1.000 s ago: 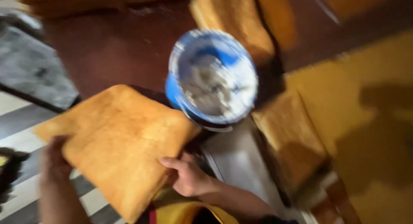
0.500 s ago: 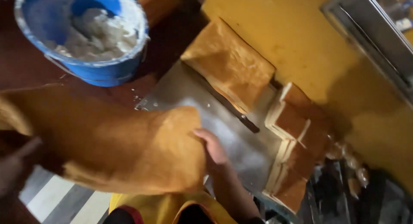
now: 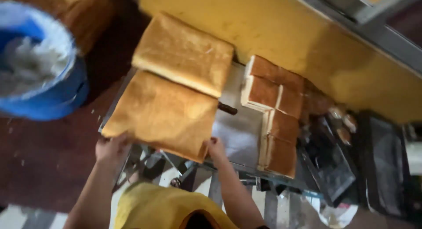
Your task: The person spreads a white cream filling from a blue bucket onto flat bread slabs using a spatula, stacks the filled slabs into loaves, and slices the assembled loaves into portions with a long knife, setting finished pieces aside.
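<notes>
Hands grip one cake sheet [image 3: 165, 114] at its near edge on the metal tray [image 3: 239, 134]: left hand [image 3: 112, 147] under one corner, right hand [image 3: 216, 147] at the other, fingers partly hidden. A knife handle [image 3: 227, 109] pokes out beneath a second sheet [image 3: 184, 53]; the bucket [image 3: 37, 66] is cut off.

We find a metal tray [image 3: 239, 136] at centre frame. A sponge sheet [image 3: 160, 112] lies on the tray's left part, its near edge overhanging. The left hand [image 3: 112, 147] touches this sheet's lower-left corner; the right hand [image 3: 216, 147] touches its lower-right corner. A second sponge sheet [image 3: 184, 53] lies directly above the first in the frame, overlapping its upper edge. A knife handle [image 3: 227, 108] protrudes from under the sheets toward the right. We note a stack of cut cake pieces [image 3: 274, 112] along the tray's right side. A bucket [image 3: 39, 62] stands at upper left, well apart from the tray. A wall [image 3: 316, 49] runs behind, across the upper right.
</notes>
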